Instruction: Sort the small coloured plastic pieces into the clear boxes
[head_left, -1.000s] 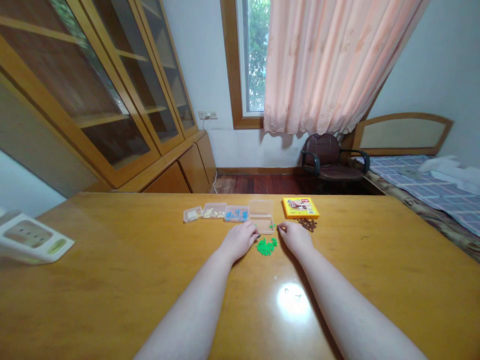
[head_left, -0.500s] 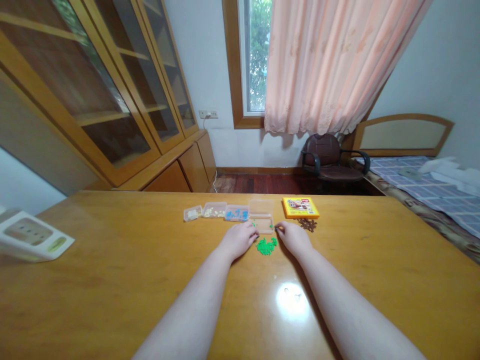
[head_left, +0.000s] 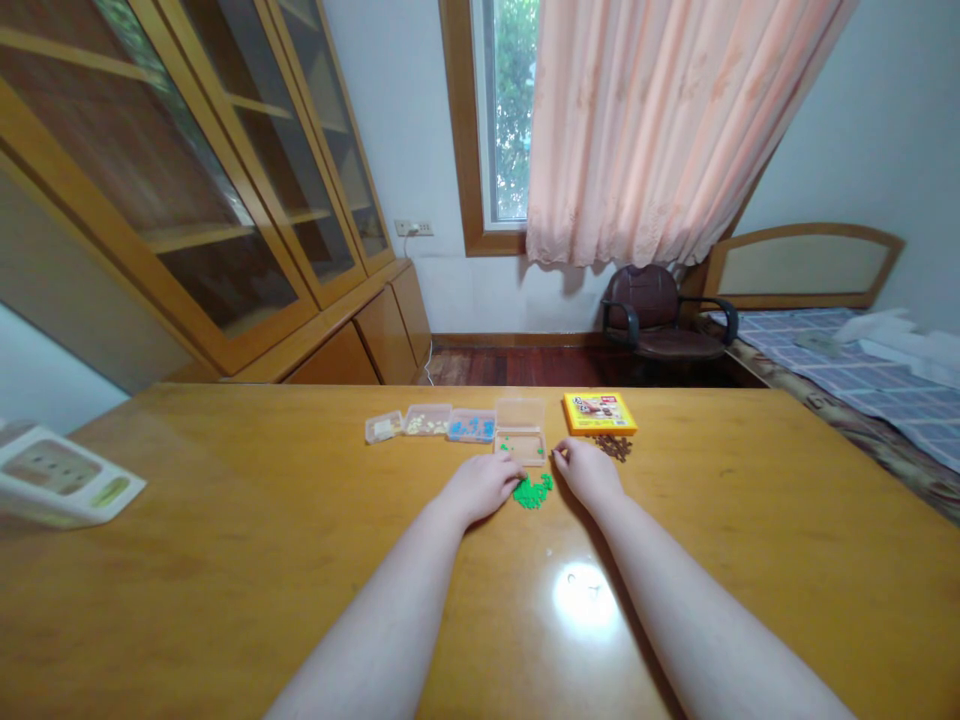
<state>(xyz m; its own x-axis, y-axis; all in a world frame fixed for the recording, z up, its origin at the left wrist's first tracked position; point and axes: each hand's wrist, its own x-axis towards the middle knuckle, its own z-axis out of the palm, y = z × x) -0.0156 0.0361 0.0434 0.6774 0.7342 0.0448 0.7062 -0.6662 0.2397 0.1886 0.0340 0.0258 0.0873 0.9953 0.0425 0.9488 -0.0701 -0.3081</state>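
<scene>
A small heap of bright green pieces (head_left: pixel 532 492) lies on the wooden table between my hands. The fingertips of my left hand (head_left: pixel 487 485) touch the heap's left edge, curled together; what they pinch, if anything, is hidden. Just right of the heap, my right hand (head_left: pixel 586 468) rests with thumb and fingers closed, and anything in them is too small to make out. Beyond the heap stands a clear plastic box (head_left: pixel 521 462), its lid (head_left: pixel 521 412) tipped open to the back, with a few green pieces inside.
Left of the clear box stand a box of blue pieces (head_left: pixel 472 428), a box of cream pieces (head_left: pixel 427 420) and a small clear box (head_left: pixel 384 427). Brown pieces (head_left: pixel 615 447) lie before a yellow package (head_left: pixel 599 413). A white box (head_left: pixel 67 475) stands far left.
My left hand has moved slightly right and down, from beside the clear box onto the green heap's edge. My right hand stays almost in place. The view has shifted slightly.
</scene>
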